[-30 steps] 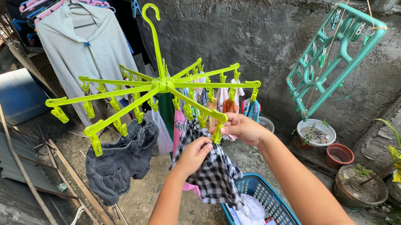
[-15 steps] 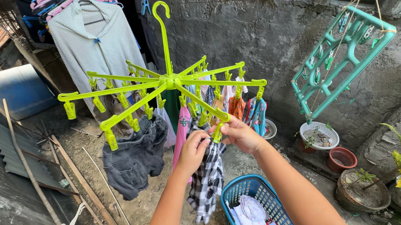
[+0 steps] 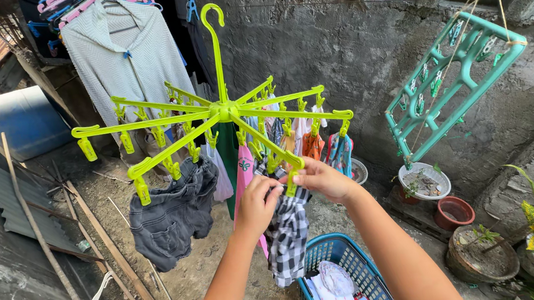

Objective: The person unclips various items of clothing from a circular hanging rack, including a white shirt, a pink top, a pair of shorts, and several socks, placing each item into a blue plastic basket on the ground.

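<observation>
The round clip hanger (image 3: 223,111) is lime green with matching pegs. The cloth (image 3: 288,234) at its front arm is black-and-white checked. Beside it hang dark grey denim shorts (image 3: 171,216) and a pink garment (image 3: 243,172). The basket (image 3: 337,255) below is teal-blue, the rectangular peg rack (image 3: 451,78) mint green, and the hooded top (image 3: 125,59) pale grey, perhaps finely striped.

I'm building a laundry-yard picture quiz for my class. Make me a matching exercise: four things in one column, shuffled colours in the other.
Things:
1. round clip hanger
2. rectangular clip hanger
3. laundry basket
4. cloth held by both hands

Colours:
A. black and white check
B. teal
C. lime green
D. blue

Pairs: 1-C, 2-B, 3-D, 4-A
</observation>
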